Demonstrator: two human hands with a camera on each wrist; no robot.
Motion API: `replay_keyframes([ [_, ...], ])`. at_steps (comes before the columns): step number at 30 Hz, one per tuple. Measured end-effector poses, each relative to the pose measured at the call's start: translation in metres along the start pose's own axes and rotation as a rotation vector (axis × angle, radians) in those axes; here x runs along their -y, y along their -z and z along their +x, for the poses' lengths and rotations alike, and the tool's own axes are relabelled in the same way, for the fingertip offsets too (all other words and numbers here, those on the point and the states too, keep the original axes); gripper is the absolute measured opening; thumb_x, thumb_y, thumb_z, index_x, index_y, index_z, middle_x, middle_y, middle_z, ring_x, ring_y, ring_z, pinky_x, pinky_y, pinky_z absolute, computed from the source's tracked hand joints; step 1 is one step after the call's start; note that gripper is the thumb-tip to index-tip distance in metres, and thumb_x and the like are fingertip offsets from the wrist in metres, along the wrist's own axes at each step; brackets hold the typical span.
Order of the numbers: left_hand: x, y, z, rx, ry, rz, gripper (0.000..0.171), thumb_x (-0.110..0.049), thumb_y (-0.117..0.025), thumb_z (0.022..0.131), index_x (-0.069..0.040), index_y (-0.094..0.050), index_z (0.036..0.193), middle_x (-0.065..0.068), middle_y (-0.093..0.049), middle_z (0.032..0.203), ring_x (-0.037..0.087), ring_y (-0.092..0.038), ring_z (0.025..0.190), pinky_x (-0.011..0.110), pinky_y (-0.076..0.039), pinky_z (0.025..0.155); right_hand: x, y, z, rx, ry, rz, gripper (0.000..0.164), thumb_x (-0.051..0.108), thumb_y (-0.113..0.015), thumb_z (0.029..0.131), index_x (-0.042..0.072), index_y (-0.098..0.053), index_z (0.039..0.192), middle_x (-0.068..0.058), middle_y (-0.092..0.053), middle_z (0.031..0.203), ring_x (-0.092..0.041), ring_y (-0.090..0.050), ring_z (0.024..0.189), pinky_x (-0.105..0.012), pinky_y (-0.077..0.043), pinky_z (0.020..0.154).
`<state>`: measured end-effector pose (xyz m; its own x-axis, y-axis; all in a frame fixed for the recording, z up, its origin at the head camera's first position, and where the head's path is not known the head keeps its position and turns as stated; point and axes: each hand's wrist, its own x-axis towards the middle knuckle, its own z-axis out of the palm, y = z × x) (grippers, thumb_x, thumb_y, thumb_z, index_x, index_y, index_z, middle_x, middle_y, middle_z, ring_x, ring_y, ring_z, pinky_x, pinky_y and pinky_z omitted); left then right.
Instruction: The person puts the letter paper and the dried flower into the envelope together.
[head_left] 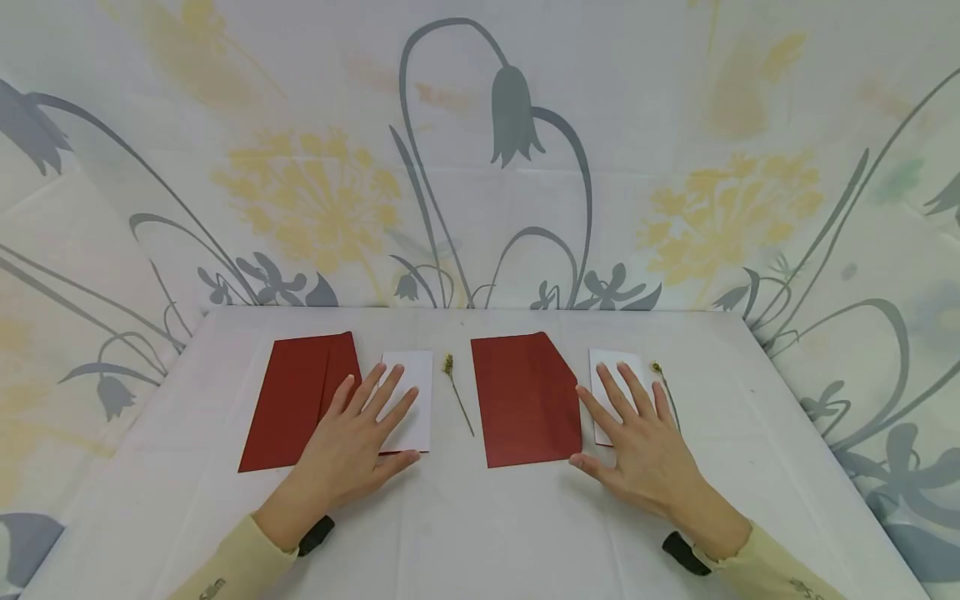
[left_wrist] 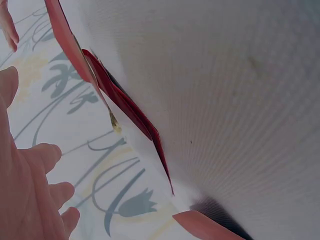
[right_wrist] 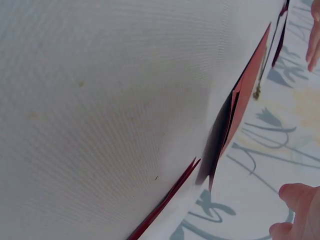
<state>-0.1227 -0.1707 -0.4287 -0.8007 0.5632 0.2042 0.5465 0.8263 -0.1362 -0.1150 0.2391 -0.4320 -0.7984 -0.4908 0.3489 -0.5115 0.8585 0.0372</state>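
My left hand (head_left: 360, 442) hovers with spread fingers over a white card (head_left: 416, 408) and the right edge of a red envelope (head_left: 288, 408). A thin red edge shows below that card. To its right lies a dried flower (head_left: 448, 365) on a long thin stem. My right hand (head_left: 648, 450), fingers also fanned out, overlaps a second white card (head_left: 613, 358). Its thumb and one fingertip come close to the right side of another red envelope (head_left: 525, 400). A second dried flower (head_left: 657, 367) lies partly hidden behind this hand. Neither hand grips anything.
A white cloth (head_left: 465, 533) covers the table. Behind and beside it hang floral-patterned cloth walls (head_left: 465, 167). Each wrist wears a black band (head_left: 686, 552) below a pale sleeve (head_left: 772, 567).
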Motion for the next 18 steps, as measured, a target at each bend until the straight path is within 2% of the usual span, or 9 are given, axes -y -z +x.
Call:
replay_keyframes([
  [3,-0.0004,0.0000,-0.0002,-0.006,-0.005,-0.009,0.081,-0.067,-0.052,0.092,-0.016,-0.038,0.154,0.014,-0.018,0.164,0.037,-0.010,0.150,0.057,-0.006,0.118,0.0000,0.0005,-0.0003,0.003,-0.004,0.001,0.083,0.075,-0.043,0.091,0.018,-0.044,0.151,-0.012,-0.023,0.163,-0.037,-0.012,0.150,-0.066,-0.009,0.114],
  [10,-0.0001,-0.0025,-0.0001,-0.053,-0.029,-0.037,0.080,-0.071,-0.030,0.097,-0.015,-0.041,0.153,0.014,-0.023,0.163,0.037,-0.015,0.149,0.059,-0.013,0.116,-0.0002,0.0012,-0.0013,-0.021,-0.008,0.014,0.082,0.075,-0.041,0.092,0.017,-0.047,0.149,-0.013,-0.025,0.162,-0.039,-0.016,0.149,-0.067,-0.011,0.113],
  [12,-0.0001,-0.0027,-0.0002,-0.048,-0.031,-0.046,0.079,-0.070,-0.032,0.097,-0.015,-0.041,0.153,0.014,-0.023,0.163,0.037,-0.015,0.149,0.059,-0.013,0.117,0.0000,0.0013,-0.0018,-0.029,-0.009,0.024,0.081,0.074,-0.042,0.092,0.017,-0.048,0.149,-0.013,-0.026,0.162,-0.039,-0.017,0.148,-0.067,-0.011,0.113],
  [18,0.0008,-0.0020,-0.0018,-0.036,-0.037,-0.051,0.070,-0.059,-0.053,0.095,-0.016,-0.045,0.151,0.013,-0.028,0.161,0.034,-0.020,0.149,0.058,-0.019,0.116,0.0016,0.0006,-0.0047,-0.021,-0.018,0.040,0.080,0.073,-0.045,0.091,0.016,-0.049,0.148,-0.016,-0.029,0.160,-0.040,-0.018,0.148,-0.067,-0.015,0.112],
])
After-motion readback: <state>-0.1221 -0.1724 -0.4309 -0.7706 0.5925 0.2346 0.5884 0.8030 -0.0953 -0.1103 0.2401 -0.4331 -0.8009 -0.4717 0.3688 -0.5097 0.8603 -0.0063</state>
